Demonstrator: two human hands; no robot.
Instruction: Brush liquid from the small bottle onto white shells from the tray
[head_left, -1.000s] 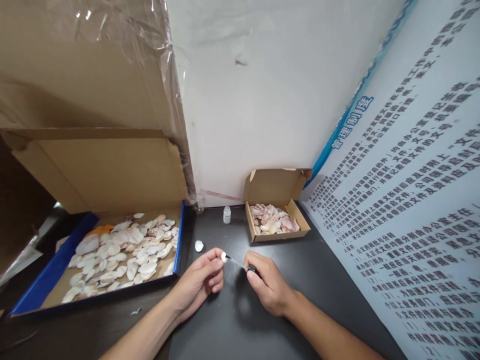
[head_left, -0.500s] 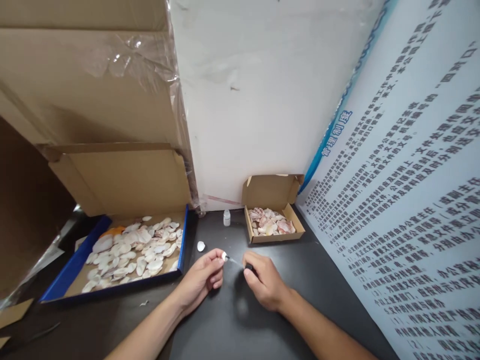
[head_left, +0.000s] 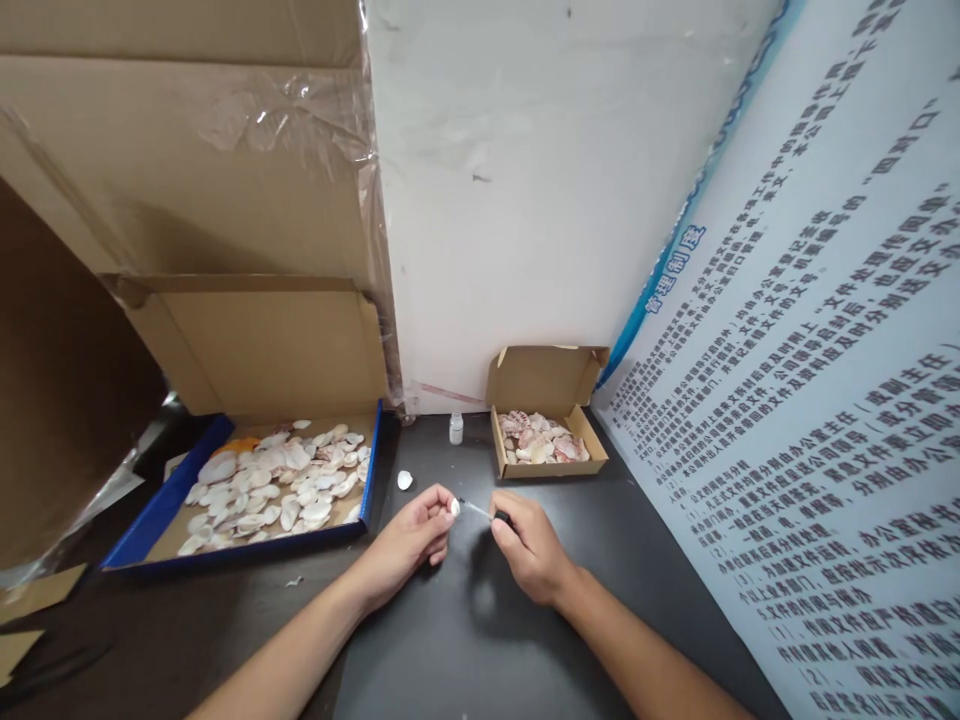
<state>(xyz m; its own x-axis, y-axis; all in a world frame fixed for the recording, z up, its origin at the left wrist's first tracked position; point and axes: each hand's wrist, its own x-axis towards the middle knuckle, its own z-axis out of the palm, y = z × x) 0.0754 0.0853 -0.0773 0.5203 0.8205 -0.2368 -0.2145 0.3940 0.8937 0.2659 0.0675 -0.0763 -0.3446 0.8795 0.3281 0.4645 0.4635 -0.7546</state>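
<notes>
My left hand (head_left: 409, 540) pinches a small white shell (head_left: 454, 508) between thumb and fingers, just above the dark table (head_left: 465, 640). My right hand (head_left: 529, 545) is closed on the black cap of a thin brush applicator (head_left: 480, 512), whose tip points at the shell. A small clear bottle (head_left: 455, 428) stands open behind the hands, near the wall. One loose white shell (head_left: 404, 480) lies on the table left of the hands.
A blue-edged cardboard tray (head_left: 150, 520) with several pale shells lies at the left, its lid raised. A small brown box (head_left: 551, 440) of pinkish shells sits at the back right. A printed poster (head_left: 810, 400) leans along the right side. Cardboard scraps (head_left: 30, 600) lie at the far left.
The camera view has shifted a little. Both hands keep their hold; the brush tip stays at the shell.
</notes>
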